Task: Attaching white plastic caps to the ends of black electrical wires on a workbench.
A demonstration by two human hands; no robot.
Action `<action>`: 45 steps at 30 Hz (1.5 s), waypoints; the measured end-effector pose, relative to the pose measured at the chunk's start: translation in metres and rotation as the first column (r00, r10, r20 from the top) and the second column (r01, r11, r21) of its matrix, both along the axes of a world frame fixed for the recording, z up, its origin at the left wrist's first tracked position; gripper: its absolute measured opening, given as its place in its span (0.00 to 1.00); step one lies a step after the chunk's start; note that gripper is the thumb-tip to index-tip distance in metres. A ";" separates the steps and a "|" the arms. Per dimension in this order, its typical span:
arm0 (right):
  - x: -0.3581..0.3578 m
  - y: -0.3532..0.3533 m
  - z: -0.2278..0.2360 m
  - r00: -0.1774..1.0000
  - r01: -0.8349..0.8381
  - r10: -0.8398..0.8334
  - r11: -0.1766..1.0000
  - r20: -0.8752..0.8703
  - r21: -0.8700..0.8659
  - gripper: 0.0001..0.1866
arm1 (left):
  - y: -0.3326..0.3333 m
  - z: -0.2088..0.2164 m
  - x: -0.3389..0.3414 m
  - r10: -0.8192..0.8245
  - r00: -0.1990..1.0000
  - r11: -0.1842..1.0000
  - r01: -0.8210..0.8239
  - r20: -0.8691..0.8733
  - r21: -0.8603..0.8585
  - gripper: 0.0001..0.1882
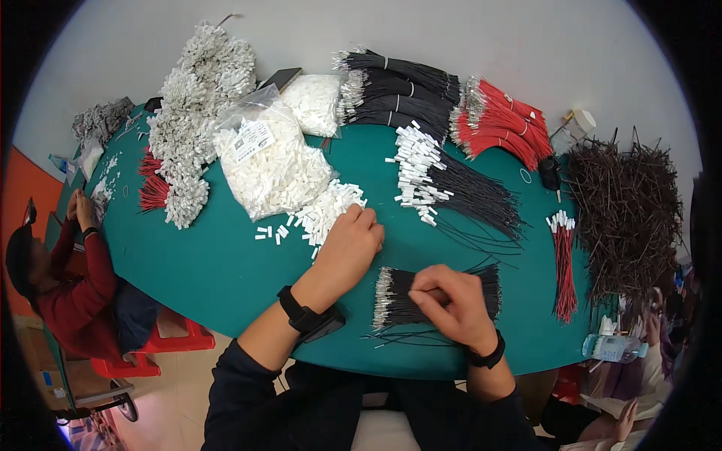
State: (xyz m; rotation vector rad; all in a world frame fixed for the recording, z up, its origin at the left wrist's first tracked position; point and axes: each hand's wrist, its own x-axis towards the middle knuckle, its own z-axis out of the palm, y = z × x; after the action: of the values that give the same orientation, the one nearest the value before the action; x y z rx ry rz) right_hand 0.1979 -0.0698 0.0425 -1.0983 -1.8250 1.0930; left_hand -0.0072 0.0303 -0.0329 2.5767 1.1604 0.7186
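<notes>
My left hand (pixel 349 242) reaches to the right edge of a loose pile of small white plastic connector housings (pixel 322 213). Its fingers are curled and pressed together, and what they hold, if anything, is hidden. My right hand (pixel 456 307) is closed over a bundle of black wires (pixel 395 299) with silvery crimped ends on the left. Thumb and fingers meet in a pinch, but I cannot make out anything in it. Beyond it lies a heap of black wires (pixel 470 184) whose left ends carry white housings (pixel 417 169).
A clear bag of white housings (pixel 267 161) stands behind the loose pile. Black wire bundles (pixel 410 90), red wire bundles (pixel 508 124) and a heap of dark wires (pixel 624 214) line the back and right of the green table (pixel 226 278). A co-worker (pixel 79 289) sits at left.
</notes>
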 end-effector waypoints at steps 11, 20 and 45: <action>0.009 0.009 -0.002 0.827 0.485 -0.561 0.742 0.033 0.463 0.08 | -0.011 0.044 -0.002 0.292 0.654 0.486 0.527 0.698 -0.697 0.12; 0.009 0.010 -0.010 0.836 0.533 -0.547 0.782 -0.054 0.323 0.07 | -0.011 0.035 -0.004 0.403 0.576 0.423 0.571 0.711 -0.703 0.11; 0.008 0.014 -0.013 0.871 0.429 -0.491 0.782 0.024 0.451 0.07 | -0.018 0.036 0.002 0.458 0.551 0.448 0.535 0.698 -0.716 0.08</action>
State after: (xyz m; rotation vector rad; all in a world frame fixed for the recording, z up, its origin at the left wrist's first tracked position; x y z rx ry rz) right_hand 0.2055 -0.0560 0.0298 -1.2727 -1.6579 0.3005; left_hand -0.0052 0.0120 0.0034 1.0046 0.7274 0.8318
